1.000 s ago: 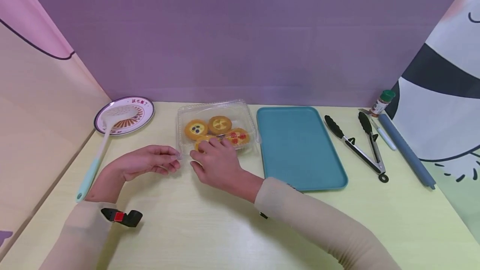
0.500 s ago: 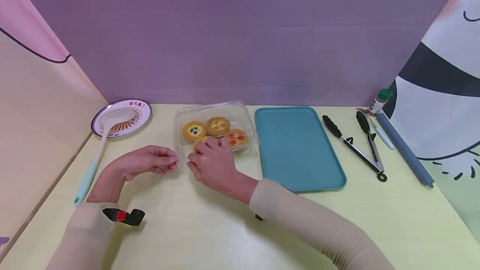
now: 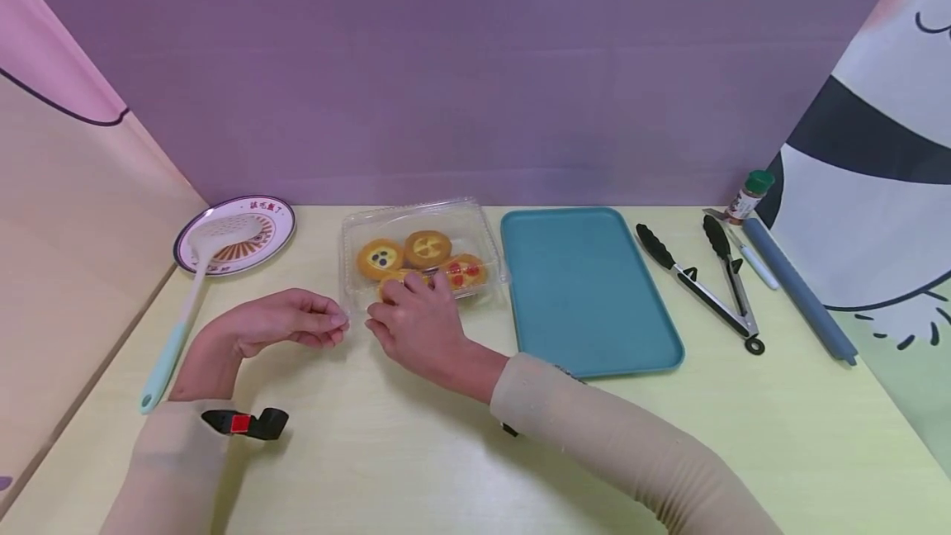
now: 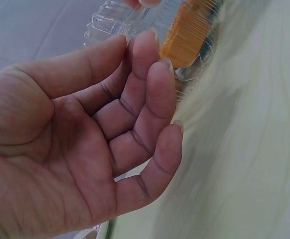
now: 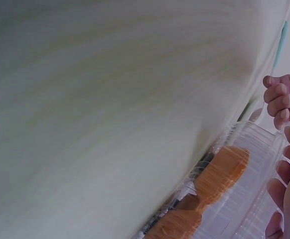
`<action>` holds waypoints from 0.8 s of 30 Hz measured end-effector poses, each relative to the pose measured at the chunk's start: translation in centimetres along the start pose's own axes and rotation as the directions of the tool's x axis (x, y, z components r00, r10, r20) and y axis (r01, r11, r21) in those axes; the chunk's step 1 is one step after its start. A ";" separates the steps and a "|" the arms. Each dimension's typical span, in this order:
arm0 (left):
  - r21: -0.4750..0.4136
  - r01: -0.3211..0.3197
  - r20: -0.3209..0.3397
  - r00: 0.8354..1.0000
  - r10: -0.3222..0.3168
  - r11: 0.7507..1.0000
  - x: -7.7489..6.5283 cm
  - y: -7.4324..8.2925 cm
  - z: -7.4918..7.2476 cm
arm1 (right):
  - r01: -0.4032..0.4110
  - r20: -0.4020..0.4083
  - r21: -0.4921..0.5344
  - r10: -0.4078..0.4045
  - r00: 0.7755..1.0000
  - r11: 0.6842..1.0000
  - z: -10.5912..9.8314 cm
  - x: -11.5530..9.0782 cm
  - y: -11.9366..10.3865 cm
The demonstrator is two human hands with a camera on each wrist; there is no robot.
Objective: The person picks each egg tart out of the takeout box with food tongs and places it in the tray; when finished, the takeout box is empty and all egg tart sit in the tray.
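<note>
A clear plastic clamshell box (image 3: 468,225) with several round golden pastries (image 3: 427,248) inside stands in the middle, its lid down over them. At the box's front left corner, my left hand (image 3: 293,320) pinches the thin plastic edge between thumb and index finger; its other fingers are loosely bent. My right hand (image 3: 419,329) rests on the front of the lid with its fingers spread and slightly bent, pressing from above. In the right wrist view both hands meet the box near one corner, and orange pastries (image 5: 222,174) show through its side wall.
To the right of the box lies a blue tray (image 3: 594,295). Beyond it are black-handled tongs (image 3: 706,295), a white-handled knife (image 3: 759,265), a green-capped jar (image 3: 750,195) and a blue-grey rod (image 3: 802,291). At left, a slotted spatula (image 3: 172,357) leans on a patterned plate (image 3: 276,242).
The left thumb and index finger have closed on the box's corner edge. The right hand stays on the lid. The whole scene shifts slightly left as the head camera turns.
</note>
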State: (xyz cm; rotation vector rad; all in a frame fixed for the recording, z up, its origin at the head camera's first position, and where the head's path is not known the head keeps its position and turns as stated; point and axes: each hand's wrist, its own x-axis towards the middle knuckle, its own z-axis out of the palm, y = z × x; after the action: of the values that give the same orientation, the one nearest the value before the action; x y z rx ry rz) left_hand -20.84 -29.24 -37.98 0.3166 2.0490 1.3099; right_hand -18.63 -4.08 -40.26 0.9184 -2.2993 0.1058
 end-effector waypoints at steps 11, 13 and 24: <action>-0.019 -0.011 0.015 1.000 0.011 1.000 0.5 0.0 -0.2 | -0.029 -0.056 0.017 0.029 0.998 0.999 0.4 0.3 0.0; -0.020 -0.013 0.019 1.000 0.014 1.000 0.5 0.0 -0.3 | -0.029 -0.054 0.009 0.030 0.998 1.000 0.4 0.3 0.0; -0.035 -0.029 0.043 0.999 0.031 0.999 0.6 0.2 -0.1 | -0.038 -0.035 0.001 0.038 0.999 0.999 0.4 0.4 0.2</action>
State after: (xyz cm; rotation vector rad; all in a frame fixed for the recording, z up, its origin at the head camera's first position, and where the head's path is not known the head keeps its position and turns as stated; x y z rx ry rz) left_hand -21.34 -28.89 -37.99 0.3586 1.9903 1.3431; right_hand -19.21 -4.34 -40.30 0.8669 -2.2851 0.1372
